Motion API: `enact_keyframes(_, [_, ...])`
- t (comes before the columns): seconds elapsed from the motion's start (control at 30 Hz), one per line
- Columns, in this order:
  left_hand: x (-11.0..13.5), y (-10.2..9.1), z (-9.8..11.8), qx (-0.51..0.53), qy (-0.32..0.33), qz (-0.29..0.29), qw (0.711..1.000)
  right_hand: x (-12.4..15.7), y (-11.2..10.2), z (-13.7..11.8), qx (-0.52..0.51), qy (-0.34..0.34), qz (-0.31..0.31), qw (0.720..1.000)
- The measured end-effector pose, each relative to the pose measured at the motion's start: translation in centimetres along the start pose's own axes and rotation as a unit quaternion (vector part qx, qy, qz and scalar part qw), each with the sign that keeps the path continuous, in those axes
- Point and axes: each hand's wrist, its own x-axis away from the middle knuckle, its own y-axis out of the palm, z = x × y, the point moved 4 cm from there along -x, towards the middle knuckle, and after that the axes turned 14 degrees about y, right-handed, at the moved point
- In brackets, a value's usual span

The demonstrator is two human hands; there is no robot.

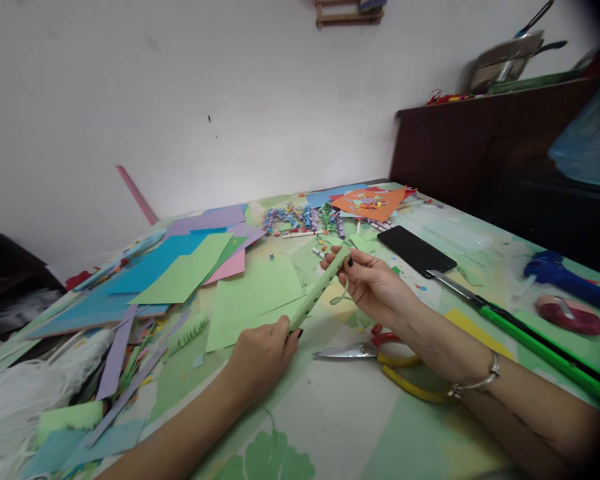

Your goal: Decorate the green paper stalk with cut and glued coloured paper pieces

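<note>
A light green paper strip (313, 297), folded or rolled narrow and notched along one edge, slants between my two hands. My left hand (264, 353) pinches its lower end. At the upper end, the fingers of my right hand (373, 277) are closed on it, and a thin curl of green paper hangs below them. Scissors (350, 351) with red and yellow handles lie under my right wrist, their blades pointing left. Flat on the table behind the strip is a light green sheet (250, 293).
Coloured sheets (180, 273) and paper scraps (130, 353) cover the left side. Curled paper pieces (305, 217) and an orange sheet (380, 202) lie at the back. On the right are a black phone (415, 248), a green utility knife (520, 333) and a blue glue gun (570, 277).
</note>
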Motion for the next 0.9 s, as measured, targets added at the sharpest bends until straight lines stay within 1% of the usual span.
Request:
enact_keyframes(0.13, [0.08, 0.13, -0.21, 0.007, -0.005, -0.009, 1.000, 0.05, 0.01, -0.33, 0.017, 0.020, -0.014, 1.000])
enact_keyframes(0.37, [0.23, 0.26, -0.62, 0.007, -0.014, -0.012, 1.000, 0.07, 0.06, -0.59, 0.021, 0.008, -0.057, 0.998])
enact_keyframes(0.43, [0.22, 0.32, -0.65, 0.014, -0.016, -0.017, 1.000, -0.01, -0.03, -0.54, 0.029, 0.009, -0.057, 0.998])
enact_keyframes(0.57, [0.12, 0.49, -0.59, 0.047, -0.024, -0.040, 0.998, -0.10, -0.31, -0.48, 0.043, 0.003, -0.026, 0.999])
enact_keyframes(0.77, [-0.08, 0.53, -0.36, 0.147, -0.035, -0.088, 0.985, 0.27, -0.26, -0.59, 0.089, -0.007, 0.027, 0.996])
enact_keyframes(0.9, [-0.26, 0.09, -0.30, 0.205, -0.036, -0.068, 0.976, 0.31, -0.34, -0.86, 0.104, -0.033, 0.067, 0.992])
